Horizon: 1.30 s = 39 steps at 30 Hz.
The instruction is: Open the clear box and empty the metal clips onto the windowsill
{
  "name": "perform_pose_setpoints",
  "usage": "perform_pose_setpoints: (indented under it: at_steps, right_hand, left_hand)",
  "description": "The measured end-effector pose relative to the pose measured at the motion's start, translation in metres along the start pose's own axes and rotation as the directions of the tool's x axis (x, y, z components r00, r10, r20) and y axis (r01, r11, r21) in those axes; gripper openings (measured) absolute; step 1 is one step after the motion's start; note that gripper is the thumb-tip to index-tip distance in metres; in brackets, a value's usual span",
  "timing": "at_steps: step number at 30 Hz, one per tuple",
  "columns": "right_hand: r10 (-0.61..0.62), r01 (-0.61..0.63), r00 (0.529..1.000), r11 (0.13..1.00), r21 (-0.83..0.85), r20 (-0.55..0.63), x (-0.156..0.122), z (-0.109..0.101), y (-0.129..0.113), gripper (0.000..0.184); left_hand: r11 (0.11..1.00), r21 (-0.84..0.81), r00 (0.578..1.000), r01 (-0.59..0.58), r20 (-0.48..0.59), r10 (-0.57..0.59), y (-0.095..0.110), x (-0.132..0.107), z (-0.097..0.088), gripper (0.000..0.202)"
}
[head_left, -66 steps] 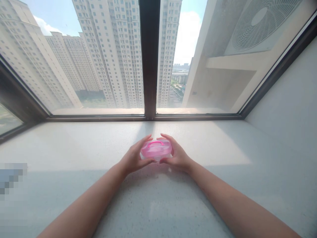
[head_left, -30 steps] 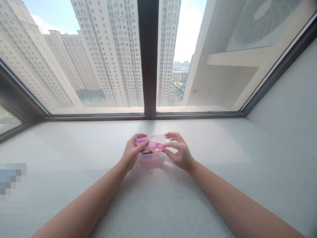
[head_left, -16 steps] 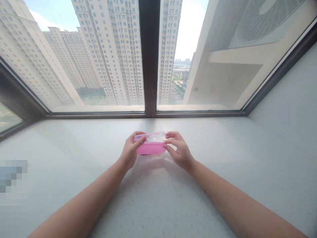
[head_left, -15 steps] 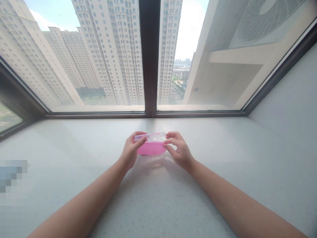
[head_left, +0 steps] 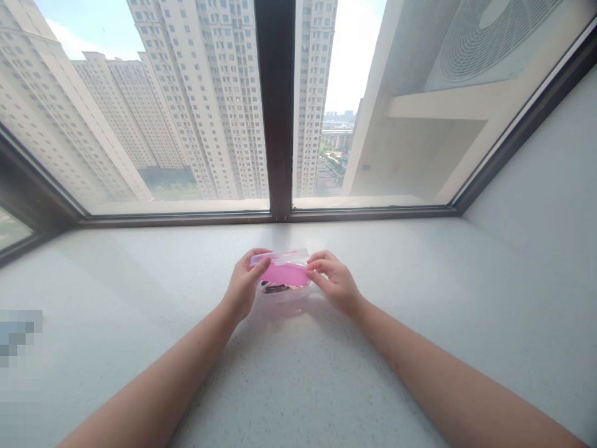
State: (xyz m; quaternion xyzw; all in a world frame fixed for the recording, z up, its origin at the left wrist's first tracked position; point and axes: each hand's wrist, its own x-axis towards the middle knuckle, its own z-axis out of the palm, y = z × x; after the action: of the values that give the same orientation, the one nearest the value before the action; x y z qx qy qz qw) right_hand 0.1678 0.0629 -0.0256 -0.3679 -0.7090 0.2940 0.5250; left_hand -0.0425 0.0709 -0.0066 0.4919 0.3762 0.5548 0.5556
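A small clear plastic box [head_left: 285,295] with a see-through lid [head_left: 282,256] tipped up at its back is in front of me on the pale ledge. My left hand [head_left: 242,281] grips the box by its left side, thumb over the lid's edge. Between the fingertips of my right hand [head_left: 334,280] is the right edge of a smooth pink sheet [head_left: 288,274], raised at a slant across the box's opening. Under it a dark and striped printed thing [head_left: 275,287] shows inside the box; its kind is too small to tell.
The pale speckled ledge [head_left: 261,386] runs back to a dark window frame [head_left: 280,155]. A white wall [head_left: 541,168] closes off the right side. At the far left edge lies a blurred-out patch [head_left: 16,333]. Tall buildings stand outside the glass.
The pink sheet's lower edge has risen, uncovering the dark printed thing inside the box. Both hands keep nearly the same hold. The whole view has shifted slightly.
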Motion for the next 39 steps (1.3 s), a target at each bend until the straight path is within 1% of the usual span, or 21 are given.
perform_pose_setpoints:
  at_steps: [3, 5, 8, 11, 14, 16, 19, 22, 23, 25, 27, 28, 30, 31, 32, 34, 36, 38, 39]
  right_hand:
    - [-0.116, 0.117, 0.993, 0.993, -0.034, 0.012, -0.002, 0.001, -0.007, 0.004]
    - [-0.176, 0.177, 0.984, 0.982, -0.059, 0.021, -0.004, 0.002, -0.012, 0.004]
    - [-0.246, 0.250, 0.968, 0.965, -0.085, 0.056, -0.006, 0.003, -0.016, 0.006]
    - [-0.317, 0.332, 0.941, 0.934, -0.131, 0.118, -0.008, 0.002, -0.017, 0.010]
    - [-0.366, 0.396, 0.915, 0.897, -0.198, 0.170, -0.009, 0.000, -0.018, 0.014]
    - [-0.393, 0.423, 0.904, 0.877, -0.228, 0.166, -0.009, 0.000, -0.019, 0.015]
    - [-0.414, 0.426, 0.905, 0.872, -0.242, 0.100, -0.009, -0.001, -0.021, 0.015]
    - [-0.366, 0.369, 0.929, 0.906, -0.206, 0.055, -0.009, 0.000, -0.020, 0.014]
    - [-0.339, 0.345, 0.939, 0.919, -0.189, 0.067, -0.009, 0.000, -0.019, 0.013]
    - [-0.287, 0.307, 0.948, 0.939, -0.158, 0.139, -0.008, 0.001, -0.015, 0.012]
    - [-0.242, 0.278, 0.940, 0.952, -0.131, 0.238, -0.008, 0.002, -0.010, 0.011]
    - [-0.223, 0.264, 0.935, 0.957, -0.120, 0.276, -0.008, 0.003, -0.007, 0.012]
    - [-0.186, 0.232, 0.928, 0.967, -0.110, 0.321, -0.009, 0.005, -0.002, 0.013]
    - [-0.169, 0.216, 0.929, 0.970, -0.111, 0.331, -0.009, 0.006, -0.001, 0.014]
    - [-0.153, 0.201, 0.929, 0.973, -0.115, 0.336, -0.009, 0.006, 0.001, 0.015]
    - [-0.128, 0.179, 0.932, 0.976, -0.123, 0.338, -0.009, 0.007, 0.002, 0.017]
    - [-0.115, 0.165, 0.935, 0.978, -0.126, 0.336, -0.009, 0.007, 0.002, 0.017]
    - [-0.108, 0.158, 0.937, 0.979, -0.128, 0.331, -0.009, 0.006, 0.002, 0.018]
    - [-0.106, 0.156, 0.938, 0.979, -0.128, 0.330, -0.009, 0.006, 0.002, 0.018]
  left_hand:
    - [0.997, -0.067, 1.000, -0.023, -0.016, 0.022, 0.001, 0.002, -0.002, 0.034]
    - [0.996, -0.086, 0.999, -0.020, -0.029, 0.017, 0.002, 0.003, -0.003, 0.034]
    - [0.998, -0.070, 0.998, 0.011, -0.062, -0.015, 0.004, 0.004, -0.005, 0.035]
    - [0.998, -0.056, 0.997, 0.030, -0.073, -0.034, 0.006, 0.006, -0.007, 0.036]
    - [0.999, -0.042, 0.993, 0.015, -0.116, -0.019, 0.009, 0.009, -0.010, 0.036]
    - [1.000, -0.026, 0.987, -0.010, -0.163, 0.005, 0.012, 0.013, -0.015, 0.034]
    - [0.999, 0.003, 0.969, -0.040, -0.243, 0.040, 0.014, 0.022, -0.026, 0.031]
    - [0.998, 0.045, 0.936, -0.051, -0.346, 0.063, 0.016, 0.031, -0.041, 0.029]
    - [0.996, 0.061, 0.922, -0.062, -0.379, 0.081, 0.016, 0.034, -0.047, 0.029]
    - [0.989, 0.103, 0.900, -0.109, -0.411, 0.142, 0.017, 0.039, -0.060, 0.029]
    - [0.970, 0.178, 0.862, -0.164, -0.451, 0.229, 0.018, 0.043, -0.072, 0.031]
    - [0.952, 0.243, 0.834, -0.184, -0.475, 0.282, 0.019, 0.044, -0.078, 0.032]
    - [0.886, 0.421, 0.751, -0.194, -0.518, 0.411, 0.022, 0.043, -0.088, 0.034]
    - [0.832, 0.521, 0.722, -0.190, -0.500, 0.478, 0.024, 0.042, -0.092, 0.034]
    - [0.769, 0.610, 0.709, -0.192, -0.456, 0.538, 0.026, 0.041, -0.095, 0.034]
    - [0.615, 0.763, 0.680, -0.200, -0.344, 0.648, 0.029, 0.038, -0.099, 0.034]
    - [0.454, 0.865, 0.648, -0.215, -0.222, 0.729, 0.030, 0.036, -0.099, 0.035]
    - [0.313, 0.916, 0.638, -0.253, -0.085, 0.765, 0.029, 0.037, -0.096, 0.036]
    - [0.256, 0.927, 0.643, -0.275, -0.020, 0.765, 0.027, 0.037, -0.095, 0.036]
